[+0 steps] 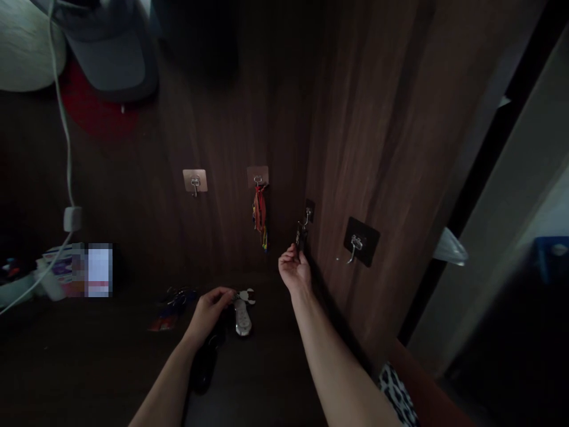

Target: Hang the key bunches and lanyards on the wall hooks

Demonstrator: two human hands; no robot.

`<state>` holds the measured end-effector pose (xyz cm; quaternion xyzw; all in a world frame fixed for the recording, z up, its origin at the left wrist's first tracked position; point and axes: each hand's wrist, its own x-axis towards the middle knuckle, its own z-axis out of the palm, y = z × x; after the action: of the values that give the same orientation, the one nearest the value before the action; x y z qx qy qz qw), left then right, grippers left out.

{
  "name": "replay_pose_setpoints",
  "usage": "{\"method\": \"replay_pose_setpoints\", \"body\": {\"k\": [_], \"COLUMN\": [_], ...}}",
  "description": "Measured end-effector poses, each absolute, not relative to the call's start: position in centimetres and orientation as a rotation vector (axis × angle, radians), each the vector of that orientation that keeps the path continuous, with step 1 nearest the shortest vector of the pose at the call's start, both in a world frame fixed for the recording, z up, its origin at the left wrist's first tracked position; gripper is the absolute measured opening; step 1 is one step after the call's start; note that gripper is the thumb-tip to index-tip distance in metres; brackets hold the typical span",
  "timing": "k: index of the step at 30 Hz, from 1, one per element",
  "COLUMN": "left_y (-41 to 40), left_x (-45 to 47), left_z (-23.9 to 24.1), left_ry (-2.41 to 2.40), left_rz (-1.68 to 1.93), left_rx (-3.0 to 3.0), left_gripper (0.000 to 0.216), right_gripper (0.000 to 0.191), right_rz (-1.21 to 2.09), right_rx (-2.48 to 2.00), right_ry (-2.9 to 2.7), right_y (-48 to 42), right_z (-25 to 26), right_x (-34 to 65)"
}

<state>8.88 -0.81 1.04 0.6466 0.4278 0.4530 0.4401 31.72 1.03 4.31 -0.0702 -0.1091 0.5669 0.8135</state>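
Pinching a dark fob (301, 238) narrowly, the right hand (296, 271) sits just below the corner hook (309, 212) on the right panel (377, 148); seating is unclear, so a shallow catch could, by my judgement, drop it. The left hand (211, 311), closed on the key end of a silver remote (242, 320) over the shelf (271, 373), might snag the dark key bunch (178, 298) to its left. Farther out, red cords (259, 207) hang on the far panel (222, 130), and a larger hook (355, 244) juts out at right, a possible bump.
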Motion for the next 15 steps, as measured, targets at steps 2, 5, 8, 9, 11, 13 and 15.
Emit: {"method": "replay_pose_setpoints", "body": {"k": [2,5,8,9,11,13,15], "left_y": [-0.8,-0.7,-0.6,-0.5,-0.4,-0.3,-0.2], "left_x": [8.8,8.8,8.8,8.7,8.6,8.3,8.0], "left_z": [1.1,1.0,0.8,0.8,0.6,0.6,0.6], "left_ry": [1.063,1.069,1.084,1.095,1.128,1.17,1.223], "left_rz": [1.127,1.141,1.172,1.192,1.243,1.309,1.371], "left_rx": [1.624,1.634,1.631,1.632,1.64,1.643,1.642], "left_gripper": [0.036,0.036,0.037,0.038,0.041,0.046,0.049], "right_gripper": [0.024,0.023,0.021,0.02,0.017,0.014,0.012], "right_rz": [1.258,1.329,1.367,1.369,1.36,1.352,1.339], "right_rx": [-0.169,-0.241,-0.353,-0.397,-0.47,-0.514,-0.565], "right_ry": [-0.22,-0.171,-0.117,-0.115,-0.122,-0.12,-0.119], "right_y": [0.5,-0.4,-1.1,-1.2,-1.5,-1.6,-1.6], "right_z": [3.5,2.4,1.5,1.2,0.6,0.2,-0.1], "right_x": [31.2,30.5,30.1,30.0,29.7,29.3,28.9]}}
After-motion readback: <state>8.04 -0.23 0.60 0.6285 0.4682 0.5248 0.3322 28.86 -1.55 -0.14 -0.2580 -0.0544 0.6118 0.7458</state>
